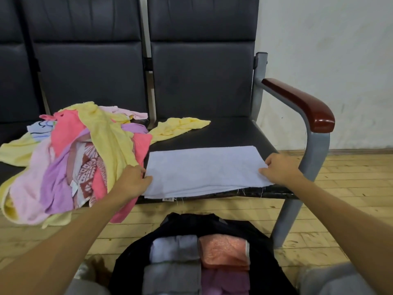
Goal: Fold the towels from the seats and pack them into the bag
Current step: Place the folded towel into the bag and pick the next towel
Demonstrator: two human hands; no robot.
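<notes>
Item 1, 6 o'clock, nearest: dark bag [191, 224], open on the floor. Four folded towels are seen inside: a pale one [174, 248], a salmon one [225, 252], a grey one [172, 277] and a purple one [225, 279].

Item 2, 8 o'clock: left hand [131, 182], fingers curled at the left short edge of the pale towel [204, 169], which appears to be pinched.

Item 3, 4 o'clock: right hand [278, 169], thumb on top and fingers curled at the right short edge, likewise judged a pinch.

Item 4, centre: the pale towel, laid flat as a long strip along the front of the seat [234, 133], apparently folded once already.

Item 5, 9 o'clock: unfolded pile [74, 158] of mixed colours, touching the strip's left end.

Item 6, 12 o'clock: yellow towel [180, 125], crumpled, apart from the strip.

Handling note: the next fold is best made end to end. Corners should be matched before the crease is pressed, the layers kept from slipping, and the left end lifted clear of the pile.
</notes>
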